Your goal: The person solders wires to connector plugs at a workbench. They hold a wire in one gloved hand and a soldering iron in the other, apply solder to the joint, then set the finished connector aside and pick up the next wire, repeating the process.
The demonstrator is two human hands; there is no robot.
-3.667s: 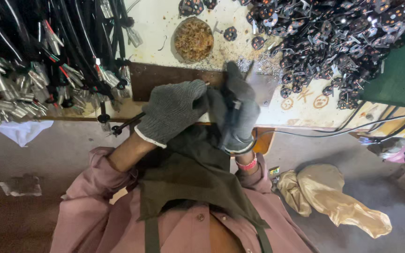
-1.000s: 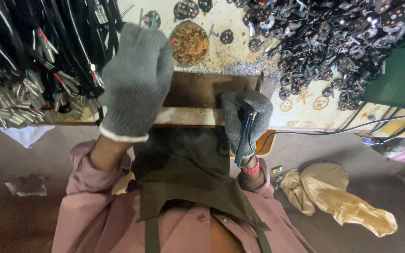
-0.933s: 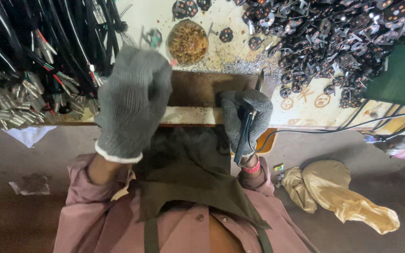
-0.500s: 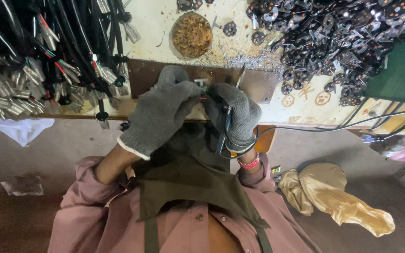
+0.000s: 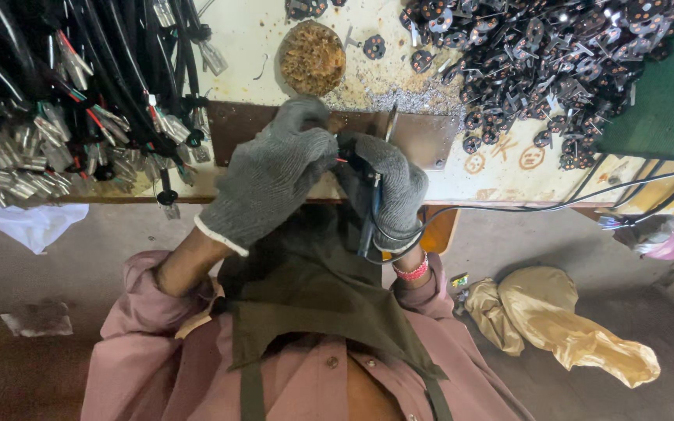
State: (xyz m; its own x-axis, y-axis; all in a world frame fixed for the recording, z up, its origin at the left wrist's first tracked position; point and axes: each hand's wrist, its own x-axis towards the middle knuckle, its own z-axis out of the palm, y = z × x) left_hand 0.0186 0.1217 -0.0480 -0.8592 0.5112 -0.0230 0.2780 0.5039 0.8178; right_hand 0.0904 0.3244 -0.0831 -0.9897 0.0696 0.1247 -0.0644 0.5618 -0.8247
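At frame centre, over the counter (image 5: 462, 175), I see my right hand (image 5: 388, 191) gripping a dark tool (image 5: 368, 222); my left hand (image 5: 271, 175) fingers curl against it, hiding whatever sits between.

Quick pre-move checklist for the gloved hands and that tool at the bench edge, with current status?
1. Both hands gloved: ok. Left hand and right hand wear grey knit gloves.
2. Tool grip: ok. The right hand is closed around a dark tool with its cable trailing right.
3. Small part between the fingertips: cannot tell; only a bit of red shows, mostly hidden by the gloves.
4. Work over the brown plate: ok, hands sit at its near edge.
5. Cable free of the parts pile: ok, it runs along the bench edge.
6. Wire bundle apart from the hands: ok.
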